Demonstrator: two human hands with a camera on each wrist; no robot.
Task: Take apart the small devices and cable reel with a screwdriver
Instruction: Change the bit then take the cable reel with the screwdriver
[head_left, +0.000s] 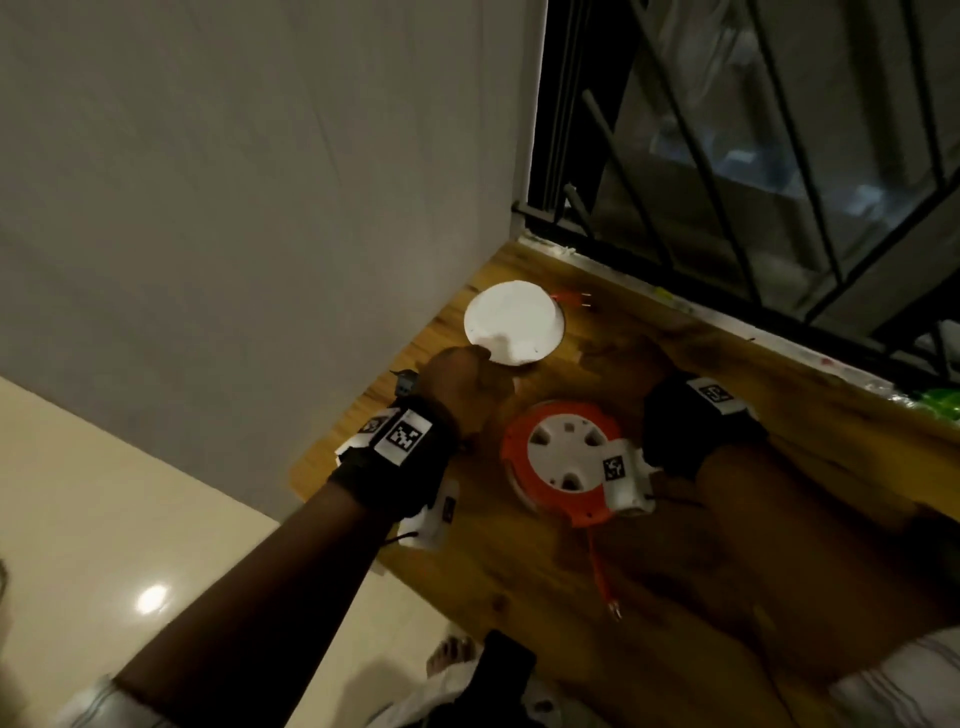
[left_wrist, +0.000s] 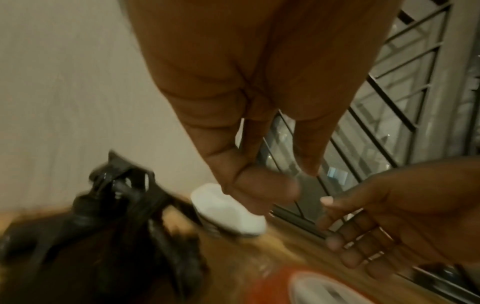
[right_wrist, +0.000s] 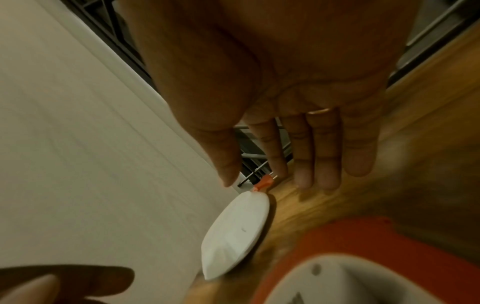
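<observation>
An orange cable reel (head_left: 514, 452) with a white hub lies flat on the wooden table (head_left: 727, 519); it also fills the low corner of both wrist views (left_wrist: 324, 288) (right_wrist: 363, 257). Beyond it a round white disc (head_left: 511, 322) (right_wrist: 239, 230) lies near the wall, with an orange plug (head_left: 569, 300) (right_wrist: 263, 183) behind it. My left hand (head_left: 478, 374) (left_wrist: 285, 185) hovers at the disc's near edge, fingers loosely curled, holding nothing that I can see. My right hand (head_left: 618, 358) (right_wrist: 275, 164) is spread flat above the table right of the disc, empty.
A white wall (head_left: 260, 182) runs along the table's left side. A barred window (head_left: 727, 156) closes the back. An orange cord end (head_left: 605, 582) trails from the reel toward the near edge. A blurred black object (left_wrist: 116, 216) sits under my left wrist.
</observation>
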